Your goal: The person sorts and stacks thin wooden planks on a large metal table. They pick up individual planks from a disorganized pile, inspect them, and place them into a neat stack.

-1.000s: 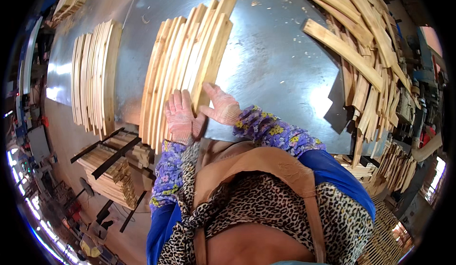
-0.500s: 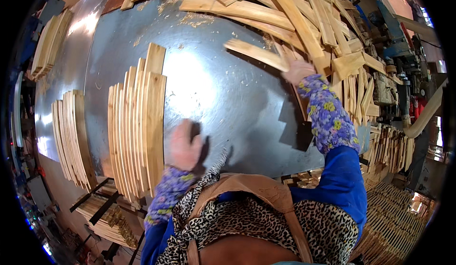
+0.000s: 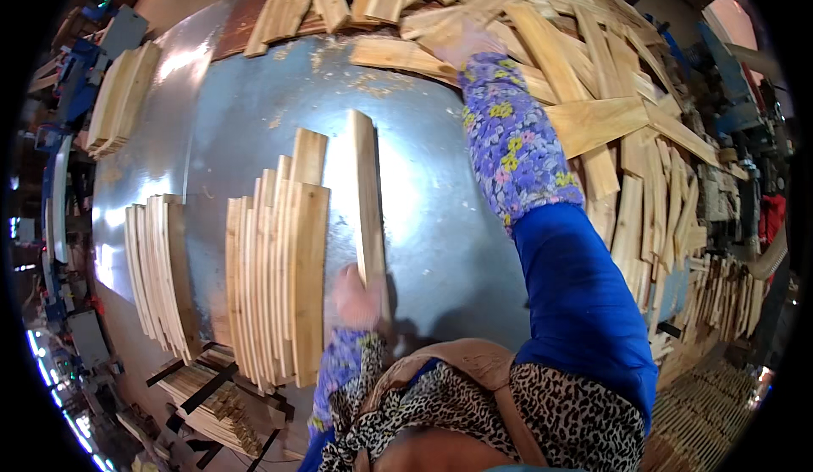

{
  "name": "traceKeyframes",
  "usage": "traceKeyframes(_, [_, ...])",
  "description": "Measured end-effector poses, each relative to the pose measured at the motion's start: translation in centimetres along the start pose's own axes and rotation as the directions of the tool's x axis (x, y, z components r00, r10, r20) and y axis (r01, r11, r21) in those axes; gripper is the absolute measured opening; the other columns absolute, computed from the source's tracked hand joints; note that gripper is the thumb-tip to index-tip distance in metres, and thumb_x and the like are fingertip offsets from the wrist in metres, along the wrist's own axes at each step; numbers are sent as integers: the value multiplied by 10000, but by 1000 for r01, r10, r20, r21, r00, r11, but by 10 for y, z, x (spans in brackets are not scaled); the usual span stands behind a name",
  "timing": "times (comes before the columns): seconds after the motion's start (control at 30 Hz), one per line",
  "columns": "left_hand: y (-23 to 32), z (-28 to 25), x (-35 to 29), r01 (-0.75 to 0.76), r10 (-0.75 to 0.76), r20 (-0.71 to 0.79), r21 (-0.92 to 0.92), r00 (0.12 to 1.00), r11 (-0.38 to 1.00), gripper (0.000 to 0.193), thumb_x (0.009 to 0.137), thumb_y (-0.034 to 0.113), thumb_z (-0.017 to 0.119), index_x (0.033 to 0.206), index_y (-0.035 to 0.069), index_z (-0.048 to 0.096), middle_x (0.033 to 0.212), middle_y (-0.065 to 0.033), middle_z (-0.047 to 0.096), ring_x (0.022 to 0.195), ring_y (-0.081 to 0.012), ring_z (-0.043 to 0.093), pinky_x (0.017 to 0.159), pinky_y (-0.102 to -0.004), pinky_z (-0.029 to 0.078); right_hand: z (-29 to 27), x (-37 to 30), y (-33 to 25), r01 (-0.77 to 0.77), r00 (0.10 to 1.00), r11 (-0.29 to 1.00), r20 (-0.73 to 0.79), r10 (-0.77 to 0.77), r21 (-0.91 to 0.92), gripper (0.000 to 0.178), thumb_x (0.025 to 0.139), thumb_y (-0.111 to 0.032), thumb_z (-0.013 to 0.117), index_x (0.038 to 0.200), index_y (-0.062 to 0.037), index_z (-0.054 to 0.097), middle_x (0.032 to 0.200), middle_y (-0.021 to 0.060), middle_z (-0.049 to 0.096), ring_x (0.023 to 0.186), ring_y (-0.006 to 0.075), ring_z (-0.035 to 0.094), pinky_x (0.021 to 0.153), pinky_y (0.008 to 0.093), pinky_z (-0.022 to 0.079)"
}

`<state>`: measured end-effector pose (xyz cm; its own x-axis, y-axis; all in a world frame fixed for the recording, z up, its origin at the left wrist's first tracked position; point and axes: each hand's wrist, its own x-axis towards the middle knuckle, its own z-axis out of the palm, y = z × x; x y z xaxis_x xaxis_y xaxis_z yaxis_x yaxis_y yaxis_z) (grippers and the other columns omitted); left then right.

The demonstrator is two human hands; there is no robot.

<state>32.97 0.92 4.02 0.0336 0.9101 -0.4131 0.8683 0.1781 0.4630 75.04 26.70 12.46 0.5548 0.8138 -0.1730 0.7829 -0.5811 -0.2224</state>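
Note:
A single wooden board (image 3: 366, 197) points away from me over the metal table, and my left hand (image 3: 356, 296) is closed around its near end. To its left stands a row of boards set on edge (image 3: 267, 277), packed side by side with uneven far ends. My right arm stretches to the far side, where my right hand (image 3: 471, 46) is over a loose heap of wooden boards (image 3: 550, 44). Motion blurs its fingers, so I cannot tell whether they grip a board there.
Further left on the metal table (image 3: 254, 116) stand a shorter row of boards (image 3: 157, 269) and a small stack (image 3: 123, 99). Wood shavings (image 3: 385, 81) lie near the heap. Bundled wood (image 3: 212, 404) rests on a rack below left; many stacked strips (image 3: 711, 413) fill the lower right.
The board from beside the heap is now in my left hand, turned lengthwise near the row. My right hand has let go of it and moved up and left onto the heap. The view has shifted.

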Motion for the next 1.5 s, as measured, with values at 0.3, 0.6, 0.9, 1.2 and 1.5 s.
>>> traceKeyframes(0.3, [-142,-54,-39,-102,265,-356,416,896,904,820,774,153,876,1502,27,521,1547,-239,499,1392,-442,500,1206,-570,395,71,-66,72,112,994,907,33,-108,-406,1009,778,-638,817,1571,-105,492,1398,242,655,1312,419,636,1103,533,524])
traceKeyframes(0.6, [-123,-19,-30,-312,307,-63,-88,950,946,610,918,231,749,1478,35,610,1411,-287,650,1214,-476,659,1070,-529,523,112,-249,66,117,955,993,278,-104,-28,520,937,-347,711,1322,2,693,1153,228,764,1095,362,749,951,478,578])
traceKeyframes(0.9, [-87,6,-15,306,226,484,-786,846,537,555,978,262,693,1408,-86,638,1269,-240,756,1091,-318,758,1013,-418,579,172,-254,88,291,947,884,-20,-320,-366,801,856,-331,810,1581,-137,531,1483,225,577,1355,442,536,1199,544,418])
traceKeyframes(1.2, [-168,-56,-98,-66,114,-194,237,974,969,456,851,165,834,1273,20,741,1528,-216,552,1346,-420,569,1137,-523,482,96,-255,49,96,875,981,455,-165,170,499,928,-426,755,1285,-77,756,977,194,770,859,389,717,872,499,585])
traceKeyframes(1.5, [-195,-62,-82,-174,211,-342,137,916,975,402,871,189,841,1249,72,771,1387,-225,687,1282,-423,626,1113,-510,500,229,-327,-52,-449,814,462,563,-142,765,527,1046,-371,676,1342,64,692,1154,198,782,1034,338,751,961,448,561])
